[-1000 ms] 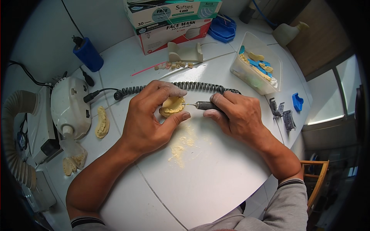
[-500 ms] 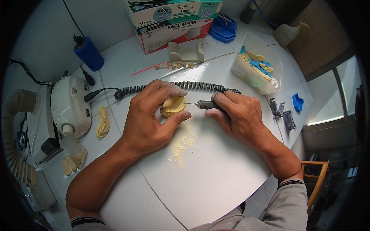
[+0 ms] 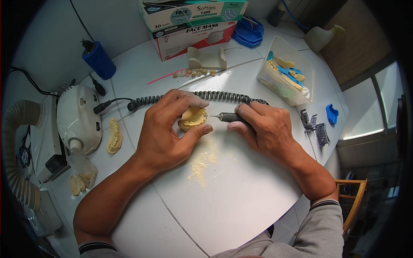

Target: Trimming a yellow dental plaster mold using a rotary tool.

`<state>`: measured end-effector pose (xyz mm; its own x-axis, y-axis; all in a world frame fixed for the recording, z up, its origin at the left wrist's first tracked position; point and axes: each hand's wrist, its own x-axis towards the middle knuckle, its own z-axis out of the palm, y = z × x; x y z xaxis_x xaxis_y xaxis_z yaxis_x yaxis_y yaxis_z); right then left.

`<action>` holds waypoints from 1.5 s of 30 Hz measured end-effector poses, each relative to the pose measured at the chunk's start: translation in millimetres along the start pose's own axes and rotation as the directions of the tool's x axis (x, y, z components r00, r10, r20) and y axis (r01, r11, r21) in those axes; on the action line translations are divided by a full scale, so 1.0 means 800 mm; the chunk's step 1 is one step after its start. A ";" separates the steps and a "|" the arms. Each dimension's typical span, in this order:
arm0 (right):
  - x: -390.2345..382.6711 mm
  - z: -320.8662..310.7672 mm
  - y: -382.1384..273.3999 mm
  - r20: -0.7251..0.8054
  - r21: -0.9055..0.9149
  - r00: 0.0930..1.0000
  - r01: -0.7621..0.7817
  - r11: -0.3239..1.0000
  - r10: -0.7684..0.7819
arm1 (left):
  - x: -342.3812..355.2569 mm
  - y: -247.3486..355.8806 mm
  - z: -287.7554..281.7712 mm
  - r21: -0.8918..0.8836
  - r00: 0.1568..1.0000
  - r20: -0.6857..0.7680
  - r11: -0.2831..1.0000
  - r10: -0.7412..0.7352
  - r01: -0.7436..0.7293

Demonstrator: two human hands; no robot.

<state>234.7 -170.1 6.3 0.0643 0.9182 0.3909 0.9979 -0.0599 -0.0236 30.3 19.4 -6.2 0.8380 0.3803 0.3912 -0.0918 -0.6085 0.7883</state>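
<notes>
Between the thumb and fingers of my left hand (image 3: 168,124) sits a yellow plaster dental model (image 3: 192,118), its ridged tooth side toward the right. My right hand (image 3: 267,127) is closed around a dark-gripped rotary handpiece (image 3: 232,117). The thin metal bur points left, and its tip meets or nearly meets the model's right edge; I cannot tell which. Pale powder dusts my fingertips. Yellow plaster dust (image 3: 201,163) lies scattered on the white tabletop (image 3: 241,193) below the model.
A coiled black cord (image 3: 215,96) runs behind my hands from near the white motor unit (image 3: 79,116). Another plaster model (image 3: 114,136) lies left. At the back are mask boxes (image 3: 195,36) and loose artificial teeth (image 3: 195,73); right, a plastic tub (image 3: 282,86) and grey clamp-like parts (image 3: 316,128).
The handpiece tip has shifted very slightly left, and the model is tilted a touch differently in my left hand. Both grips stay the same.
</notes>
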 end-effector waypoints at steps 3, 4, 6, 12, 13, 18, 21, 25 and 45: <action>0.000 0.001 0.000 -0.001 0.002 1.000 0.002 1.000 -0.002 | -0.001 -0.001 0.000 0.007 1.000 -0.003 1.000 0.003 -0.003; 0.000 0.001 0.000 -0.005 0.003 1.000 0.006 1.000 -0.006 | -0.001 -0.001 0.000 0.007 1.000 -0.003 1.000 0.002 -0.002; 0.000 -0.001 -0.001 -0.004 0.003 1.000 0.002 1.000 -0.002 | 0.000 0.002 -0.001 -0.004 1.000 0.002 1.000 -0.014 0.014; 0.000 -0.001 -0.001 -0.002 0.004 1.000 -0.002 1.000 0.002 | -0.001 -0.001 0.000 0.001 1.000 0.000 1.000 -0.003 0.003; 0.000 -0.001 -0.001 0.007 0.004 1.000 -0.003 1.000 0.003 | -0.001 0.000 -0.001 0.002 1.000 0.000 1.000 -0.003 0.003; 0.000 -0.001 -0.001 0.002 0.010 1.000 -0.001 1.000 0.001 | -0.001 0.002 0.000 -0.007 1.000 0.001 1.000 -0.022 0.022; 0.001 -0.001 -0.001 0.002 0.006 1.000 0.002 1.000 -0.002 | 0.000 0.002 0.000 -0.010 1.000 0.003 1.000 -0.020 0.020; 0.001 -0.002 -0.002 0.005 0.010 1.000 0.003 1.000 -0.003 | -0.001 0.002 -0.001 0.000 1.000 0.004 1.000 -0.016 0.016; 0.001 -0.003 -0.001 0.004 0.013 1.000 -0.002 1.000 0.002 | 0.000 0.000 -0.001 0.005 1.000 0.000 1.000 -0.011 0.011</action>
<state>233.7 -170.3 8.9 0.0663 0.9198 0.3868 0.9977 -0.0565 -0.0367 29.9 20.0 -6.1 0.8388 0.3869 0.3830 -0.0804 -0.6077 0.7901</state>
